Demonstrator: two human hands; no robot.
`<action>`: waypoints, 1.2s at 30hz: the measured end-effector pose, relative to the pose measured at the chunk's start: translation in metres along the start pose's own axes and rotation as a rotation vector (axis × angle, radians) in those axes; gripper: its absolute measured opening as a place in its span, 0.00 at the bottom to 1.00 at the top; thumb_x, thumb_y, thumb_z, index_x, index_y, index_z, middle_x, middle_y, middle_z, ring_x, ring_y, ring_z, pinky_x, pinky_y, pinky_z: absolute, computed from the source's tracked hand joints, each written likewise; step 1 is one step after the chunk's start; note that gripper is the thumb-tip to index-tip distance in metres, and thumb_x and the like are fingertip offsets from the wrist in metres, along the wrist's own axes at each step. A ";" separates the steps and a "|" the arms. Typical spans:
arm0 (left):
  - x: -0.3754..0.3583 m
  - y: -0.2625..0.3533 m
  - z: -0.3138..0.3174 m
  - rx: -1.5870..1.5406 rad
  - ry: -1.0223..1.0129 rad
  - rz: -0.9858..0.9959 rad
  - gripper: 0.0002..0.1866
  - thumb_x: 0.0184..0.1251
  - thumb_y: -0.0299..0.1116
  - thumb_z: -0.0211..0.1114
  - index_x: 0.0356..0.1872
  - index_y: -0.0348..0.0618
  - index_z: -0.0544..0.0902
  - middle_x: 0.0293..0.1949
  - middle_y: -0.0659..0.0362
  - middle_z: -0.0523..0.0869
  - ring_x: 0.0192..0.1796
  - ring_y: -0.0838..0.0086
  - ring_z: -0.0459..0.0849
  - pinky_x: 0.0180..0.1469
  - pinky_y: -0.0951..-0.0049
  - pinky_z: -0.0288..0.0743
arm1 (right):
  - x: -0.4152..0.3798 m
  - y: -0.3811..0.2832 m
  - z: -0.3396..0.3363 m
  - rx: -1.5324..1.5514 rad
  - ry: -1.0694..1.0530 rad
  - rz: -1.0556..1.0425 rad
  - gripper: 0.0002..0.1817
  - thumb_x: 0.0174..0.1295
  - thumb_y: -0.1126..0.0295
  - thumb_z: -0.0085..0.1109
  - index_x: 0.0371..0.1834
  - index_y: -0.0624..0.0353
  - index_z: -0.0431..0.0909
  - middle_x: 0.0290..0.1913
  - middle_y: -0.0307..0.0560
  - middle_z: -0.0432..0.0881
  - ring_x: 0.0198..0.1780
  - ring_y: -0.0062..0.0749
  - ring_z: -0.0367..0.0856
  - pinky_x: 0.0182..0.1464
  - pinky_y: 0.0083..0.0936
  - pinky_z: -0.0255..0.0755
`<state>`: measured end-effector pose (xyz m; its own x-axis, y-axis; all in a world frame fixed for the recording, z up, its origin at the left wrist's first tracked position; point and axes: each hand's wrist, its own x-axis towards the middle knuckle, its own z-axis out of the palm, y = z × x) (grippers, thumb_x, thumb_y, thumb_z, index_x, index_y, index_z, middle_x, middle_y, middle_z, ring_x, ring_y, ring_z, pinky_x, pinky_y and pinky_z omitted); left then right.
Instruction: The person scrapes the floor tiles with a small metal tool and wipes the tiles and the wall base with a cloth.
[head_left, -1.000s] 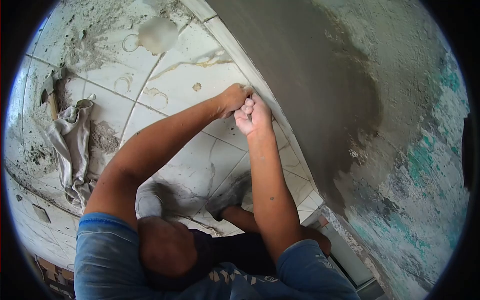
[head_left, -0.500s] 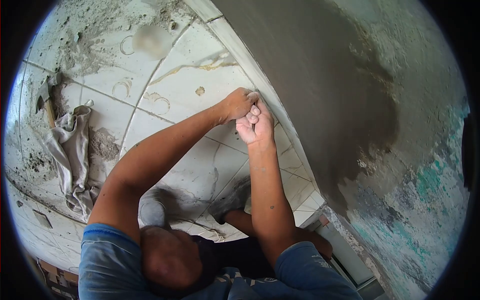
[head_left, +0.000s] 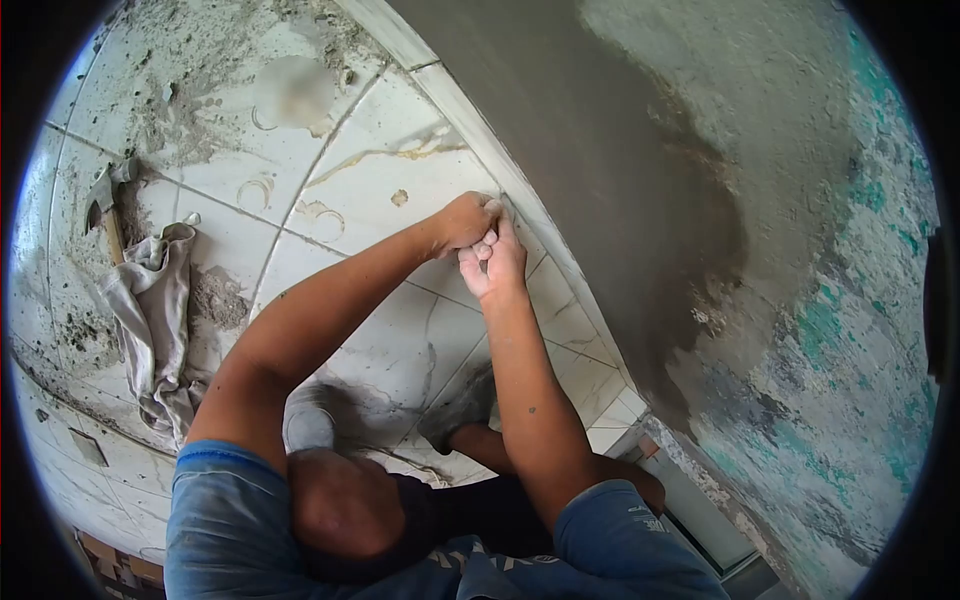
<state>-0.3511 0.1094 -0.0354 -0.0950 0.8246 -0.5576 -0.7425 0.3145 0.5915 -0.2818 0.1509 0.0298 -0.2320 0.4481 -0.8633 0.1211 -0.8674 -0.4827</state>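
Note:
My left hand (head_left: 465, 222) is closed, its back turned up and its fingertips pressed against those of the other hand. My right hand (head_left: 503, 262) is palm up, with whitish dust on its curled fingers, and meets the left at the fingertips. Anything pinched between them is too small or hidden to make out. Both hands are low over the floor, right beside the white tile skirting (head_left: 545, 235) at the foot of the wall. Above that skirting spreads a dark, damp-looking patch of plaster (head_left: 620, 200).
On the marble-look floor tiles (head_left: 390, 335) at left lie a hammer-like tool (head_left: 108, 205) with a wooden handle and a dirty white cloth (head_left: 160, 310). Rubble and dust (head_left: 200, 80) cover the far floor. The wall's right part (head_left: 830, 400) shows peeling green paint. My bent knee (head_left: 345, 505) is below.
The view has shifted slightly, so the wall and the floor items sit differently in it. My hands stay together beside the skirting, with their grip much the same.

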 end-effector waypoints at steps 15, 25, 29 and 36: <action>-0.003 0.008 0.000 0.101 0.022 0.005 0.16 0.73 0.36 0.48 0.34 0.34 0.80 0.25 0.57 0.81 0.23 0.76 0.79 0.28 0.72 0.75 | 0.002 -0.007 0.006 0.083 0.007 0.045 0.13 0.75 0.69 0.41 0.30 0.47 0.72 0.17 0.23 0.63 0.13 0.08 0.55 0.18 0.07 0.55; 0.029 0.000 -0.005 -0.445 -0.056 -0.324 0.14 0.70 0.34 0.49 0.24 0.44 0.76 0.19 0.63 0.77 0.16 0.77 0.73 0.14 0.72 0.66 | 0.013 -0.020 0.026 -0.113 0.284 0.066 0.12 0.72 0.69 0.41 0.28 0.49 0.68 0.18 0.28 0.61 0.16 0.15 0.55 0.20 0.15 0.51; -0.009 0.008 -0.003 0.271 0.008 0.017 0.15 0.74 0.33 0.48 0.38 0.33 0.80 0.21 0.60 0.78 0.22 0.78 0.75 0.23 0.73 0.72 | 0.006 0.009 -0.005 -0.027 0.028 -0.054 0.15 0.75 0.59 0.45 0.28 0.47 0.70 0.17 0.27 0.61 0.16 0.14 0.55 0.20 0.14 0.53; -0.003 0.009 -0.004 0.087 -0.010 -0.065 0.14 0.73 0.33 0.48 0.34 0.34 0.79 0.23 0.58 0.79 0.24 0.77 0.77 0.26 0.72 0.74 | 0.000 0.004 0.005 0.081 -0.035 -0.054 0.13 0.75 0.66 0.42 0.30 0.48 0.72 0.18 0.25 0.61 0.16 0.10 0.54 0.21 0.09 0.56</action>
<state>-0.3600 0.1080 -0.0302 -0.0416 0.8059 -0.5906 -0.6867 0.4062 0.6028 -0.2859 0.1460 0.0282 -0.2702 0.4876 -0.8302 0.0296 -0.8577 -0.5134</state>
